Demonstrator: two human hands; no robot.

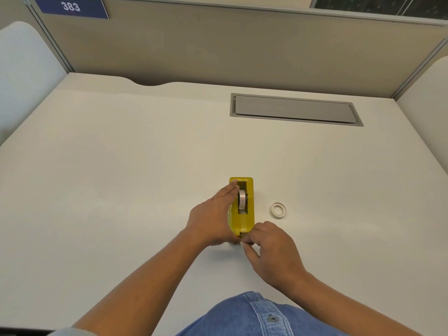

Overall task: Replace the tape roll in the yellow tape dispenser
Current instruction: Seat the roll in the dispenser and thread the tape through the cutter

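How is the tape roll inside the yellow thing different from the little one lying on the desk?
The roll in the dispenser stands on edge inside the yellow dispenser; the loose roll lies flat on the desk, beside the dispenser. The seated one looks greyish and shows its rim; the loose one looks white and shows its open hole. Both are small tape rings.

One yellow tape dispenser (242, 207) sits at the centre of a single pale worktop (121, 178), with two tape rolls in view: one roll (242, 198) seated in the dispenser and one loose white roll (278, 210) to its right in the frame. Two bare hands are counted, the left hand (213, 217) and the right hand (271, 248). One grey hatch (294, 109) lies at upper right, and one blue sign (71, 7) reading 383 at upper left.
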